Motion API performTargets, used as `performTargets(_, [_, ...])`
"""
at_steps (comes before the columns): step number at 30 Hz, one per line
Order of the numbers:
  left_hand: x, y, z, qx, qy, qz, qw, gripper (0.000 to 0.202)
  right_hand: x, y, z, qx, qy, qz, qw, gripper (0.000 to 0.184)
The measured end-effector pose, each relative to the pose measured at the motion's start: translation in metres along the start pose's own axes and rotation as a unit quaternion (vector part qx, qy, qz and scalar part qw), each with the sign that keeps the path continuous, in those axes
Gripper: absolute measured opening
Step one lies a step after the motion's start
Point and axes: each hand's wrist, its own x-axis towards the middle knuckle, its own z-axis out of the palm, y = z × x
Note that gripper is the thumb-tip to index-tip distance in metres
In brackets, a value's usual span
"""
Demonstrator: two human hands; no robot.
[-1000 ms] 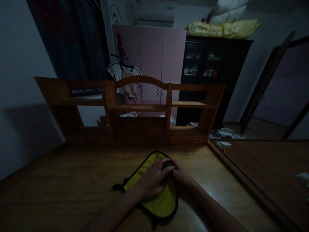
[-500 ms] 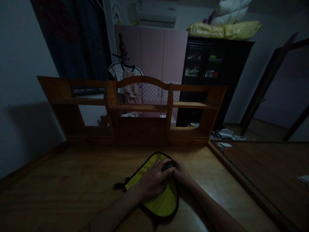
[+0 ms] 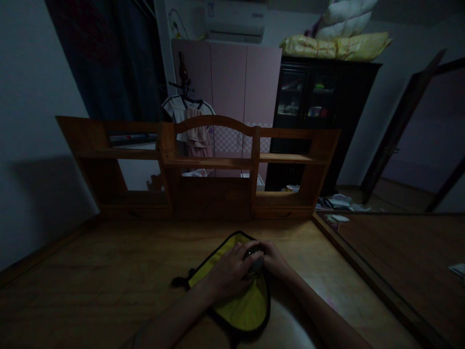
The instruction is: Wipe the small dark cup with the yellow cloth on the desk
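Note:
A flat yellow-green piece of fabric (image 3: 250, 308) with black edging and short black straps lies on the wooden desktop. Over its right part sits a small dark, shiny rounded object (image 3: 256, 261), whose kind I cannot make out in the dim light. My left hand (image 3: 232, 271) rests across the fabric, thumb and fingers curled around the object's left side. From the right, my right hand (image 3: 274, 259) closes on the same object, near the fabric's black border. Fingers of both hands hide much of it.
A wooden shelf unit (image 3: 210, 162) with cubbies and small drawers stands along the desk's (image 3: 109, 271) far edge. A white wall (image 3: 29, 169) rises at left. A raised wooden rim (image 3: 363, 271) borders the right side. Behind are pink wardrobes (image 3: 227, 82) and a dark cabinet (image 3: 327, 106).
The dark object has turned slightly between my hands, and more of its shiny surface shows. Both hands stay in nearly the same place on the fabric.

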Motion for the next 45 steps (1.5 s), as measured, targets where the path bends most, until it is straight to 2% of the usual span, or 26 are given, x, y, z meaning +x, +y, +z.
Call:
performTargets(9, [-0.001,-0.006,0.001,0.038,0.011,0.037,0.999,0.074,0.002,-0.002,0.001,0.033,-0.025,0.012,0.999,0.029])
performTargets(14, [-0.004,-0.006,0.002,0.122,0.030,0.099,0.987,0.076,-0.002,-0.004,0.002,0.098,-0.050,0.043,0.993,0.033])
performTargets(17, [-0.005,-0.004,0.000,0.172,0.048,0.137,0.974,0.068,-0.004,-0.006,0.002,0.123,-0.061,0.069,0.988,0.038])
performTargets(21, [-0.004,-0.003,-0.002,0.196,0.062,0.164,0.965,0.062,-0.004,0.000,0.002,0.121,-0.093,0.053,0.987,0.034])
performTargets(26, [-0.001,-0.006,-0.003,0.193,0.037,0.135,0.971,0.065,-0.001,0.005,0.006,0.052,-0.030,0.006,0.998,0.025])
performTargets(30, [0.002,-0.009,-0.004,0.174,0.020,0.098,0.980,0.071,-0.001,-0.006,0.011,0.010,0.000,-0.009,1.000,0.023])
performTargets(35, [0.005,-0.009,-0.007,0.156,0.029,0.090,0.983,0.067,-0.002,-0.014,0.013,-0.025,0.053,-0.010,0.998,0.026])
performTargets(40, [0.005,-0.008,-0.004,0.119,0.051,0.029,0.991,0.074,0.002,-0.011,0.012,-0.037,0.040,-0.009,0.998,0.032])
performTargets(45, [0.003,-0.010,0.004,0.069,0.061,0.001,0.996,0.079,0.002,-0.001,0.012,-0.029,0.032,-0.012,0.999,0.042])
